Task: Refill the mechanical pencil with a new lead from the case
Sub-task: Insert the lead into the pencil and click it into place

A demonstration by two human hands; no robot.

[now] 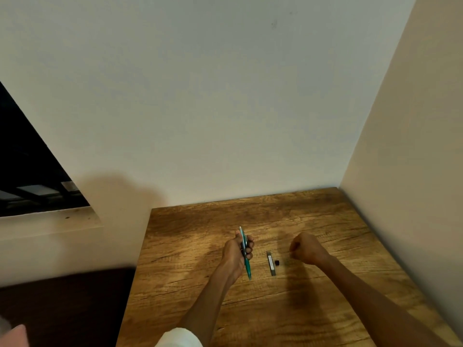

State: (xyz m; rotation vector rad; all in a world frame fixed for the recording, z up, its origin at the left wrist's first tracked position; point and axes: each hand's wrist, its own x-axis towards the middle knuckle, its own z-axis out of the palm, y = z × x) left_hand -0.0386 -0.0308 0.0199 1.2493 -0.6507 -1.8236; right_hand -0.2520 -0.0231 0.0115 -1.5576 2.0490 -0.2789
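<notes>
Pencil: slim teal plastic mechanical pencil [245, 251] gripped in the left hand [236, 250], fingers curled round its middle, long axis running away from the person, one end towards the wall.
Lead case: narrow grey rectangular lead case [270, 263] flat on the wooden table [325, 221], between the hands, parallel to the pencil.
Cap: small black cap [277, 262] just beside the case, on its right.
Right hand: right hand [304, 249] nearer the case, fingers curled tight; possibly pinching a lead, too thin to tell.
Obstruction: nothing between hand and pencil.
</notes>
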